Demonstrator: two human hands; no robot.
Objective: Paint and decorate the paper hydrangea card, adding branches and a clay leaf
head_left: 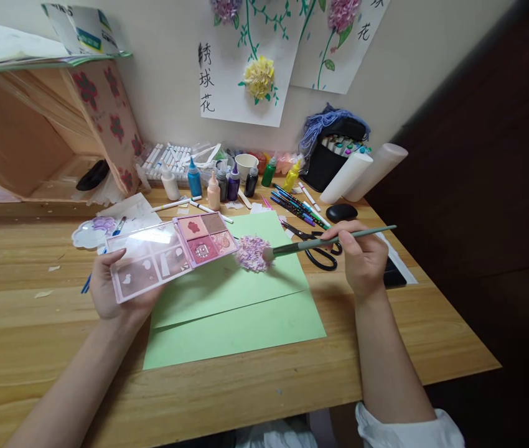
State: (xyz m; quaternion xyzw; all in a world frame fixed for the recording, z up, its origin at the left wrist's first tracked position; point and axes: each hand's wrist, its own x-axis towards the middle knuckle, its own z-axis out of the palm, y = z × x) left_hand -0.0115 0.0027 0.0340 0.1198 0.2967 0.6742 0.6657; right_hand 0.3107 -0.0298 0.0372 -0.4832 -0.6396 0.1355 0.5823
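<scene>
My left hand [122, 289] grips an opened makeup palette [206, 239] by its clear lid, tilted above the table. Pink, brown and shimmery pans show in its right half. My right hand [362, 258] pinches a green-handled makeup brush [311, 245], its bristles pointing left. The bristle end touches or hovers just over a ball-shaped paper flower [251, 254] of pinkish-purple bits; contact cannot be made out exactly. Beneath the flower lie overlapping light green sheets [246, 330], partly covered by the palette.
Black scissors [320, 256] and several pens [295, 206] lie right of the green paper. Paint bottles [194, 179] and a white cup [246, 167] line the back near the wall. White rolls [346, 178] stand at the back right. A paint palette [88, 233] rests at left.
</scene>
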